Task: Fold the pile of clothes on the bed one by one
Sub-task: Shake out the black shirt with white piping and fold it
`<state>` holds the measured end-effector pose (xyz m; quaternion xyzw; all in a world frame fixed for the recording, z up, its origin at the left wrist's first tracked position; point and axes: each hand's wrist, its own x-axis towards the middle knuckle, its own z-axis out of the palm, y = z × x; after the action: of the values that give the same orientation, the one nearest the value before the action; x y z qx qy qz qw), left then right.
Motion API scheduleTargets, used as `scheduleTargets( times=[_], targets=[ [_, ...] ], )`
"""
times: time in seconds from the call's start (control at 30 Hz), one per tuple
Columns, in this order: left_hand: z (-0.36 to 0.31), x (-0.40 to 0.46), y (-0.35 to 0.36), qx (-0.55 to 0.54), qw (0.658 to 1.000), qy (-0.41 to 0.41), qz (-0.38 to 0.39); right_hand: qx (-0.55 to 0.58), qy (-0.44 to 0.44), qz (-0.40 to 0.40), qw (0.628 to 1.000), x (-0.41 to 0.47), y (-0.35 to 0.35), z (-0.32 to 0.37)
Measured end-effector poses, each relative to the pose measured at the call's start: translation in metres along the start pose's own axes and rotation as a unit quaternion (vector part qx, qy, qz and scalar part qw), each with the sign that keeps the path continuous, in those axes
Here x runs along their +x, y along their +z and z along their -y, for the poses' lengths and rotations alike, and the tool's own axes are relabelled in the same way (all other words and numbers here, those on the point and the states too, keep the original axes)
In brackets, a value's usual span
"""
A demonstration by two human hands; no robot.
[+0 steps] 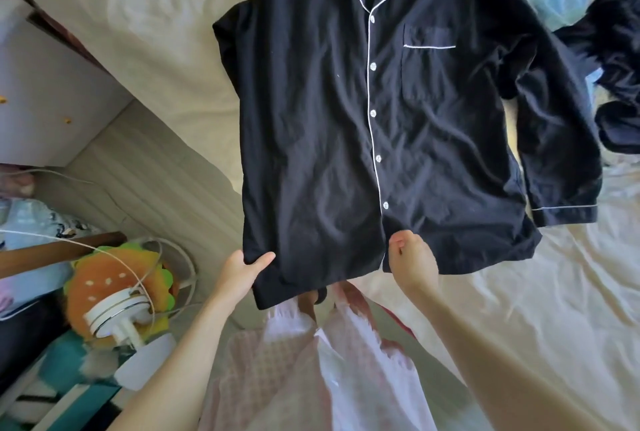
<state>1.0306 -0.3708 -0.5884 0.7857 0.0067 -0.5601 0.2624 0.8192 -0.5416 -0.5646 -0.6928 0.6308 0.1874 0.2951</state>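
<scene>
Gripping the hem of a black pyjama shirt, left hand and right hand spreading it flat on the bed; sleeves likely folded inward next.

Single head-worn wide-angle view, looking steeply down, close over the bed

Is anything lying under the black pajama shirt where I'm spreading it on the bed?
Nothing visible: the black pajama shirt lies over bare cream bed sheet. The dark clothes pile sits off to the right.
</scene>
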Motion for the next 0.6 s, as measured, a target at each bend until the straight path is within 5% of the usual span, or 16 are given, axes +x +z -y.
scheduleTargets(
  times=[0.2, 0.6],
  targets=[
    [-0.03, 0.019, -0.025, 0.114, 0.993, -0.005, 0.02, -0.018, -0.113, -0.08, 0.99, 0.028, -0.021, 0.048],
    [-0.179, 0.103, -0.086, -0.044, 0.984, 0.114, -0.132, -0.13, -0.206, -0.079, 0.967, 0.148, -0.048, 0.157]
  ],
)
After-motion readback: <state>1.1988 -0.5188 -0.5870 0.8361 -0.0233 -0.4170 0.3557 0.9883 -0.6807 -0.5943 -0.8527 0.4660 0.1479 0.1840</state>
